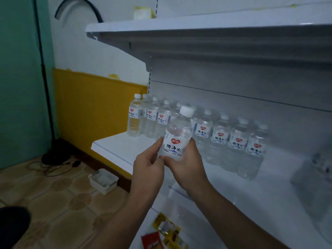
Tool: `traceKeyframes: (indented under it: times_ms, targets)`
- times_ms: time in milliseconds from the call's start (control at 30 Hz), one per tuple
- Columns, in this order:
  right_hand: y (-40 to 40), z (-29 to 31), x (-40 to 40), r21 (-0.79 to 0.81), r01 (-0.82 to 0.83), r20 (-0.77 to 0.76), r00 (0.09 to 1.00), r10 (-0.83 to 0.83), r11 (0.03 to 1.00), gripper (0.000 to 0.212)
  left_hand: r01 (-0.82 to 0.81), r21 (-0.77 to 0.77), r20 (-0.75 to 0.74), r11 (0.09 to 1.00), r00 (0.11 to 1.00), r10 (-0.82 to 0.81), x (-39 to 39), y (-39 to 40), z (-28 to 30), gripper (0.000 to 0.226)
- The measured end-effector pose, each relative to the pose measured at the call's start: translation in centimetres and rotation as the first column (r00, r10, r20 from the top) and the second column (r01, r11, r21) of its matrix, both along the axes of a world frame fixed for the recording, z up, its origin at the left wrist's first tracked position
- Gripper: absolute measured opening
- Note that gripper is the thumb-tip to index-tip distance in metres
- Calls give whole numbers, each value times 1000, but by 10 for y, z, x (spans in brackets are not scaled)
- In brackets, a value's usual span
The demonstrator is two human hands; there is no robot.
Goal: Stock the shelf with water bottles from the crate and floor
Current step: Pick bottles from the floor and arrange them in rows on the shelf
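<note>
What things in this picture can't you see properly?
Head view, the only one:
- Held bottle: its base is hidden by the left hand and right hand.
- Back rows of shelf bottles: hidden by the front row, so no count.
- Clear object at far right: blurred and cut by the edge.
- Snack packets: cut off by the bottom edge.
- Crate: not in view.

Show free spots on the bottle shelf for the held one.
Bare white shelf lies in front of the bottle row, from its left corner to the hands. More bare board lies lower right, before the blurred pack. Crowded along the back panel, where bottles stand shoulder to shoulder.
</note>
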State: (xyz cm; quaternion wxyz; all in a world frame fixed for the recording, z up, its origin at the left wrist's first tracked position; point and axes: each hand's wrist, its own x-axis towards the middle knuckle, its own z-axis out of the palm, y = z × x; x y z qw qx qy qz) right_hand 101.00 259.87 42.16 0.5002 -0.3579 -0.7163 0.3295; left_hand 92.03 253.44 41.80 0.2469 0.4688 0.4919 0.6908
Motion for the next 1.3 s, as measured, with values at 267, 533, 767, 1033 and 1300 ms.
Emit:
traceKeyframes:
  times_ms: [267,533,767,1033,1300]
  targets:
    - [74,-21,-30,5,-13,35,999,13,1000,74,-8,-94,-331,996,943,-24,-39,60,-26,73]
    - [160,-29,-104,57,57,42,997,-59,997,65,-419,-340,-912,842,367,-185,-116,132,-76,112]
    - [214,-34,-176,107,185,149,968,-200,977,74,-432,-287,-936,855,315,-155,-116,125,-79,92]
    - [239,-31,-210,89,311,190,927,-323,946,81,-326,-306,-919,894,345,-189,-121,120,-76,56]
    - [227,-21,-216,106,452,348,817,-459,886,75,-307,-222,-943,925,309,-124,-123,128,-87,76]
